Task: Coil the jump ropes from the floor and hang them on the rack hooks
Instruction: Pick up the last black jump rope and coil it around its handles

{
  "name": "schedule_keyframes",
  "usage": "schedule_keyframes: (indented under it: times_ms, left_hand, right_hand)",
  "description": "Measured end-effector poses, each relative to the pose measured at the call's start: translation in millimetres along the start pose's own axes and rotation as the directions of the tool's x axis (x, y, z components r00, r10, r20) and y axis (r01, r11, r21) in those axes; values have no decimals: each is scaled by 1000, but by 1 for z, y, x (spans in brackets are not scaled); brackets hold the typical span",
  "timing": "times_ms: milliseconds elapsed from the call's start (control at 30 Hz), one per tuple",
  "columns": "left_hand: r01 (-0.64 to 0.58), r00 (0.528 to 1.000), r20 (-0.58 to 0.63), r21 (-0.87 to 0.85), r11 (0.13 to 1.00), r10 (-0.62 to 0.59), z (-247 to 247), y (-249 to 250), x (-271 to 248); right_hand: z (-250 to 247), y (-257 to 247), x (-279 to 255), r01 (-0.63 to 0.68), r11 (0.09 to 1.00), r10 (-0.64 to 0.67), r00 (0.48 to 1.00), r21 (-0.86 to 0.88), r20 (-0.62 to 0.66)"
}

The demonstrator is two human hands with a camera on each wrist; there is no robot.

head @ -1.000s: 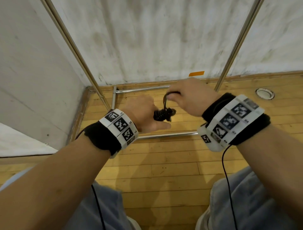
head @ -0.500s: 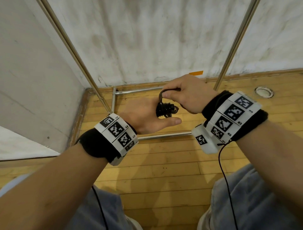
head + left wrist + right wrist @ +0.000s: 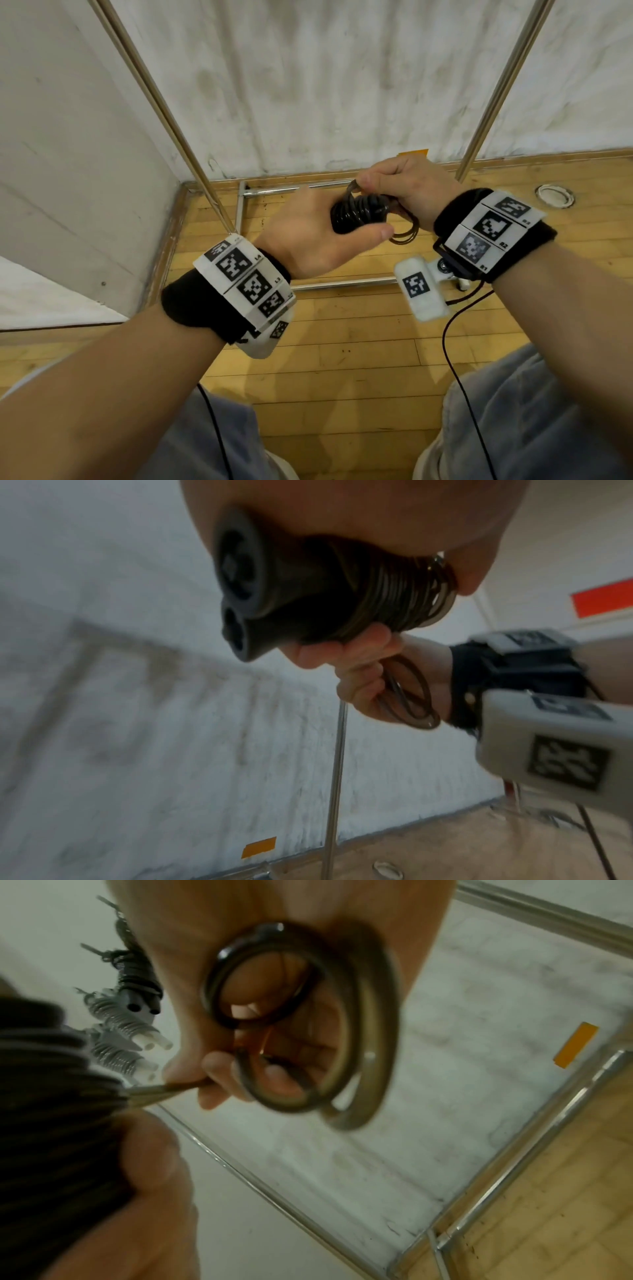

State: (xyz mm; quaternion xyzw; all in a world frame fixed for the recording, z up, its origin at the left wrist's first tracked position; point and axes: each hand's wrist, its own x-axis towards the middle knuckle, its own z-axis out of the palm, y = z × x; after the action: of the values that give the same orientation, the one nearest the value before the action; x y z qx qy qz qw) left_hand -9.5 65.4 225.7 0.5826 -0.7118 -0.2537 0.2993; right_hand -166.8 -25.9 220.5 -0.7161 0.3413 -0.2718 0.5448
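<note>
A black jump rope bundle (image 3: 356, 216), cord wound round its two handles, lies sideways in my left hand (image 3: 318, 233), thumb under it. In the left wrist view the handles' ends (image 3: 240, 588) stick out below the palm. My right hand (image 3: 404, 185) pinches the cord's end at the bundle and holds a few loose loops (image 3: 406, 234) in its curled fingers (image 3: 359, 669). The right wrist view shows these loops (image 3: 359, 1042) close up. Both hands are in front of the metal rack's poles (image 3: 164, 102), above its base frame (image 3: 342, 282).
Coiled ropes, one black (image 3: 137, 982) and some white (image 3: 137, 1031), hang on the rack at the upper left of the right wrist view. The rack stands in a wall corner on wooden floor. A round floor socket (image 3: 555, 200) is at right, orange tape (image 3: 416, 152) on the wall.
The bundle has turned from upright to sideways in my left hand. My right hand has shifted right along it, and loose loops now hang below its fingers.
</note>
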Motion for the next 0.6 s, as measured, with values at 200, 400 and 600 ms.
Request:
schedule_keyframes:
  times_ms: [200, 400, 600]
  left_hand:
    - [137, 968, -181, -198, 971, -174, -2, -14, 15]
    - [130, 940, -289, -187, 974, -181, -4, -28, 25]
    - [336, 825, -449, -100, 936, -344, -22, -63, 38]
  right_hand:
    - [14, 17, 1, -86, 988, 86, 996, 132, 0]
    - [33, 10, 1, -102, 986, 109, 993, -132, 43]
    - [38, 10, -16, -145, 944, 176, 981, -295, 81]
